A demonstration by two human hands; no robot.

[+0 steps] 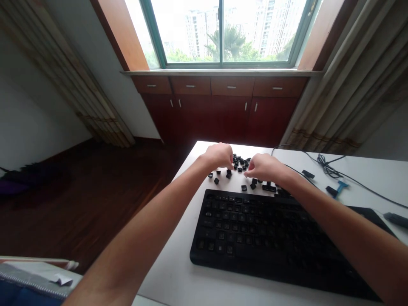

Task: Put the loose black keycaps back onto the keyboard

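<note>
Black keycaps [242, 161] lie loose on the white desk [175, 263], just beyond the keyboard [242, 250]. Your left hand [220, 155] and right hand [264, 165] flank most of them, fingers curled; whether either pinches one, I cannot tell. Best take each by its sides, lightly, without scattering its neighbours.

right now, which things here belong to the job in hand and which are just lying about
Seemingly in use:
small loose black plastic keycaps near left hand and right hand
wide black rectangular keyboard

Probably just lying about:
tangled thin black cable
small blue tool-like piece, touched by neither hand
</note>
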